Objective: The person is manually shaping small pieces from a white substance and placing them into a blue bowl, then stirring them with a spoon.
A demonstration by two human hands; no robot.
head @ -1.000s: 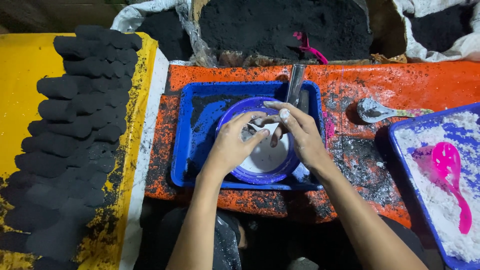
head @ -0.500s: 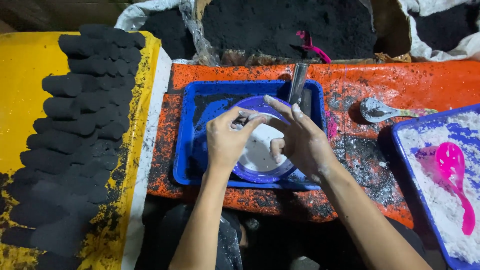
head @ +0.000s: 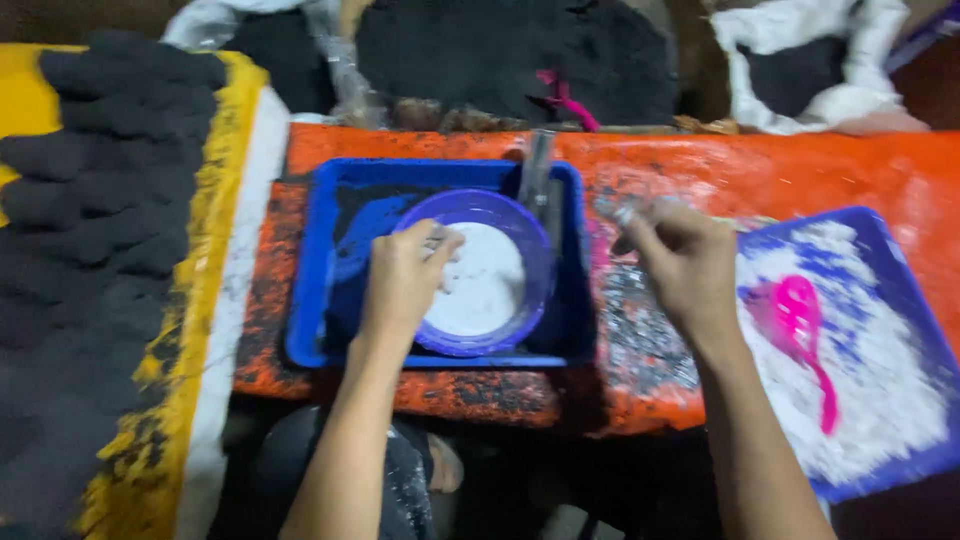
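Orange bench (head: 800,175) (powder-smeared) bears blue tray (head: 310,300), black heaps behind.

Bowl (head: 480,280) in tray (head: 320,290) (centre); spoon (head: 800,330) in right tray (head: 900,470).

An orange table (head: 800,170) carries two blue trays (head: 310,300) (head: 900,470).

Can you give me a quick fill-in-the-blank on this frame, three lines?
1. The left hand rests on the rim of the purple ____, which holds white powder.
2. That purple vessel sits inside a ____ tray.
3. The scoop lying in the powder tray at right is ____.

Missing: bowl; blue; pink
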